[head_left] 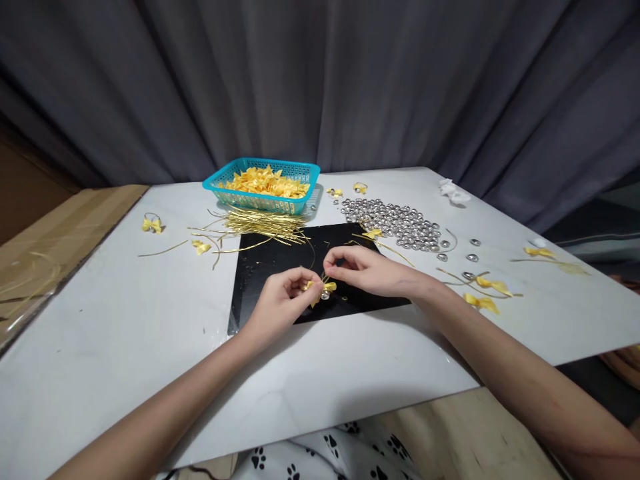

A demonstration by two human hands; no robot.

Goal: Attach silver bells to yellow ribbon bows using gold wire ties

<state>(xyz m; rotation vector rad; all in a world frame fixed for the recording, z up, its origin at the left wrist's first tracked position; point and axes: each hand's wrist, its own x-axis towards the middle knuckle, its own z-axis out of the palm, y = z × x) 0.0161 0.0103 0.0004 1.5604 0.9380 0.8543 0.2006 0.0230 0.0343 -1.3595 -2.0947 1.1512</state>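
Observation:
Both my hands meet over a black mat (270, 267) on the white table. My left hand (280, 300) pinches a small yellow ribbon bow (327, 288) with a silver bead at its middle. My right hand (363, 267) has its fingers closed on a thin gold wire tie (325, 275) that runs to the same bow. The two hands nearly touch. Behind the mat lies a bundle of gold wire ties (260, 225).
A teal basket (263, 181) of yellow bows stands at the back. A heap of silver beads (395, 223) lies right of it. Loose bows and ties (487, 292) are scattered on the right, one bow (151, 225) at far left. Cardboard (45, 240) borders the left edge; grey curtain behind.

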